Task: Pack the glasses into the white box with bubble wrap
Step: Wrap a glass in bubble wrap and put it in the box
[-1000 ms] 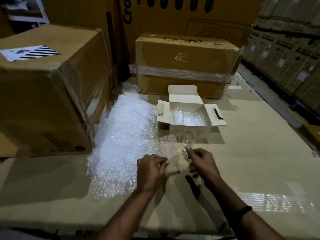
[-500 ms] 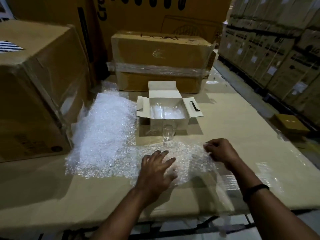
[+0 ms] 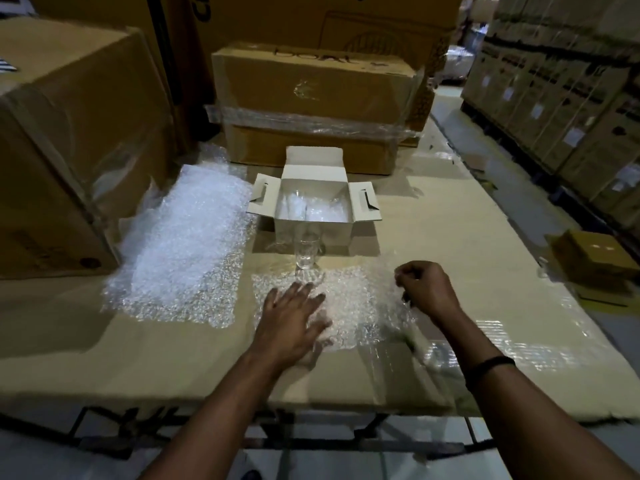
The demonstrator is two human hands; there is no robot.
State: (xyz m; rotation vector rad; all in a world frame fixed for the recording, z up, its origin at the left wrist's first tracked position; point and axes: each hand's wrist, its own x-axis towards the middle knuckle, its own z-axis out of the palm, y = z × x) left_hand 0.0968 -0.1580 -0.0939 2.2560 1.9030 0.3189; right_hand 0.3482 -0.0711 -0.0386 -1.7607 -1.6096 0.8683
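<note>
A clear drinking glass [image 3: 306,251] stands upright on the cardboard table top, just in front of the open white box [image 3: 313,227]. Inside the box I see wrapped glasses in bubble wrap [image 3: 311,208]. A small sheet of bubble wrap [image 3: 349,299] lies flat in front of the glass. My left hand [image 3: 291,323] presses flat on that sheet with fingers spread. My right hand [image 3: 427,289] pinches the sheet's right edge with curled fingers and lifts it slightly.
A large pile of bubble wrap [image 3: 187,244] lies left of the white box. Big cardboard cartons stand at the left [image 3: 69,143] and behind the box [image 3: 311,105]. A small brown box [image 3: 595,261] sits at the table's right edge. Stacked cartons line the aisle on the right.
One second ago my right hand held the glass and my left hand gripped the wrap. The glass now stands free, and both hands have spread the small sheet flat.
</note>
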